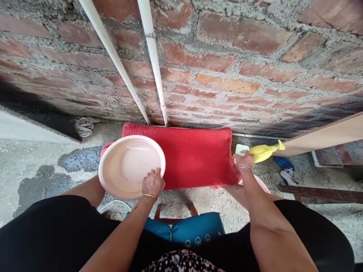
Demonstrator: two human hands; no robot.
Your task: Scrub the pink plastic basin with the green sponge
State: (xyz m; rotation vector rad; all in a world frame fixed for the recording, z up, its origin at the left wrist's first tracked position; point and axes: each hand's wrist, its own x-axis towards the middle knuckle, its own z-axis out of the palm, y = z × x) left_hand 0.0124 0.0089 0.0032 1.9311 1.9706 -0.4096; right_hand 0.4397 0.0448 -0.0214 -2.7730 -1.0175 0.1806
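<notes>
A peach plastic basin (113,172) rests on the left part of a red textured mat (195,158) that is draped over a low support. Shallow clear liquid with a few dark specks appears to lie inside. My left hand (153,183) is closed over the basin's near right rim, fingers curled inside. Off the mat's right end, my right hand (245,160) has its fingers on a pale mint-green flat rectangular object (242,148); its underside is hidden. A yellow spray bottle (262,152) lies tilted just beyond that hand, its nozzle pointing right.
Two white pipes (154,56) run down the brick wall (215,64) behind the mat. A grey rag (84,126) lies at left by wet patches (82,158) on the concrete. Blue-and-white shoes (286,172) and a wooden bench (320,193) are at right. A pink basin (262,184) shows partly below my right arm.
</notes>
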